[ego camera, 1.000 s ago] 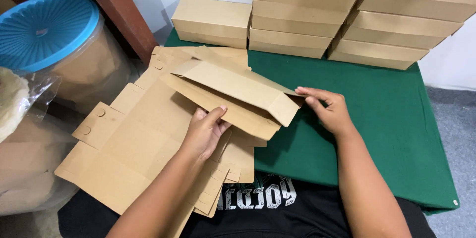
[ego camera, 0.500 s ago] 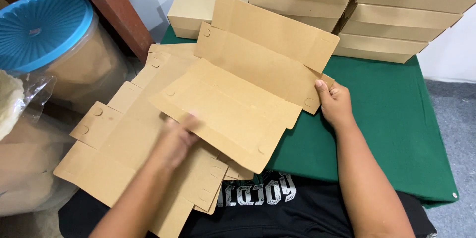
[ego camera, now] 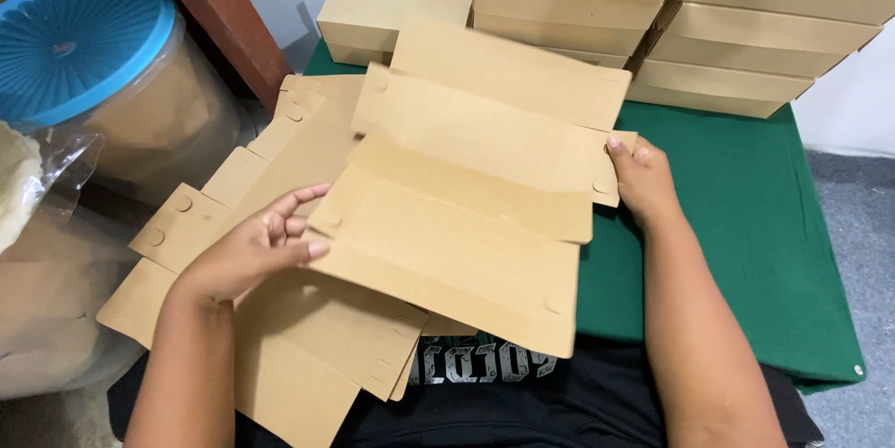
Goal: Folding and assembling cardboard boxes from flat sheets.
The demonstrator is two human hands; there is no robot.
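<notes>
An unfolded brown cardboard box blank [ego camera: 466, 196] is spread in front of me, its panels partly creased. My left hand [ego camera: 256, 248] grips its left edge with thumb and fingers. My right hand [ego camera: 639, 178] holds its right edge, fingers behind the flap. The blank hovers over a pile of more flat blanks [ego camera: 280, 336] lying to the left on my lap and over a green-covered table [ego camera: 746, 206].
Stacks of folded brown boxes [ego camera: 746, 19] stand at the back of the table, with a single box [ego camera: 387, 14] at the back left. A clear tub with a blue lid [ego camera: 84, 47] and a plastic bag [ego camera: 37, 187] sit at my left.
The blank was folded a second ago; it has been opened out flat. My left hand moved from on top of it to its left edge. My right hand stayed on the right edge.
</notes>
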